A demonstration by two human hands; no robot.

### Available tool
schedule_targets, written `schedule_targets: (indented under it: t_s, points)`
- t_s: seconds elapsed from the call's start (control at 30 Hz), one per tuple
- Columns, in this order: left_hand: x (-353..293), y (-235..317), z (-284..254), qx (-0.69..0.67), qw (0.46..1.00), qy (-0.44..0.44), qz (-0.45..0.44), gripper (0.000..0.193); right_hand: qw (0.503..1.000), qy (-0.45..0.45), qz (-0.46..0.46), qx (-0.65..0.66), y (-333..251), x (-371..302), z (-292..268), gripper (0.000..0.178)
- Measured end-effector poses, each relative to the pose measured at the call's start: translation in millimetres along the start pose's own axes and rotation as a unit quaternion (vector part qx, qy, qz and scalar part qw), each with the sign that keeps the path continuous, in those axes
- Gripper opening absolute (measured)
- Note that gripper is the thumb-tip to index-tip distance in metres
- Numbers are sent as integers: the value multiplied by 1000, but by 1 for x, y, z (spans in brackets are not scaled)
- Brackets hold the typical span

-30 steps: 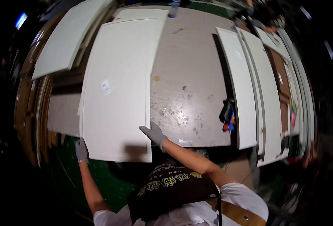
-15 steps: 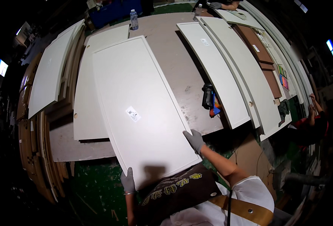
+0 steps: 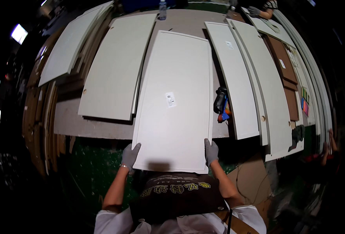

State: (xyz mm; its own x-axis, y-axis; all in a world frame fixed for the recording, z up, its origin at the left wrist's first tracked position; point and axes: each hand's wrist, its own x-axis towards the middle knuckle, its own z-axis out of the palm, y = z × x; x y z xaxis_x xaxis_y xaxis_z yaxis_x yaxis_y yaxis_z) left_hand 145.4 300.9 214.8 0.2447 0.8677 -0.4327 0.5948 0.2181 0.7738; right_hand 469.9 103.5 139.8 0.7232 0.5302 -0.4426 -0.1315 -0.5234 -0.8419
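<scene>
A large white panel (image 3: 176, 128) with a raised border and a small paper label (image 3: 171, 99) lies in front of me, its near end against my dark apron (image 3: 180, 195). My left hand (image 3: 130, 156), in a grey glove, grips the panel's left edge near that end. Opposite it, my right hand (image 3: 211, 152), gloved the same way, holds the right edge. Both thumbs rest at the rim and the other fingers go out of sight under the panel. The far part of the panel extends over the grey-brown work table (image 3: 98, 130).
Stacked white panels (image 3: 115, 70) lie to the left, more white panels (image 3: 238, 85) to the right. A black tool (image 3: 220, 99) sits beside the held panel. A water bottle (image 3: 162, 9) stands at the back. At the far right, a co-worker's gloved hand (image 3: 254, 11) rests near a panel.
The held panel has swung from a slant to nearly straight ahead and moved right, away from the left stack. Both my hands have kept their grip on its edges.
</scene>
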Motion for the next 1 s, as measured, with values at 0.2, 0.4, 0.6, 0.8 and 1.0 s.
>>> schedule_targets:
  t_s: [0.2, 0.4, 0.6, 0.8, 1.0]
  points:
    - [33, -31, 24, 61, 998, -24, -7, 55, 986, 55, -71, -138, -6, 13, -11, 52]
    - [68, -30, -14, 519, 834, -111, 149, 58, 873, 34, -117, -472, -54, 33, -19, 42]
    - [133, -45, -86, -363, 919, -23, -151, 48, 839, 189, -302, -411, -79, 78, -16, 41]
    - [183, -37, -74, -730, 664, -30, -157, 59, 769, 194, -256, -553, -108, 120, -3, 47]
    - [176, -19, -59, -642, 762, 53, -63, 53, 748, 210, -164, -608, -124, 160, 10, 42]
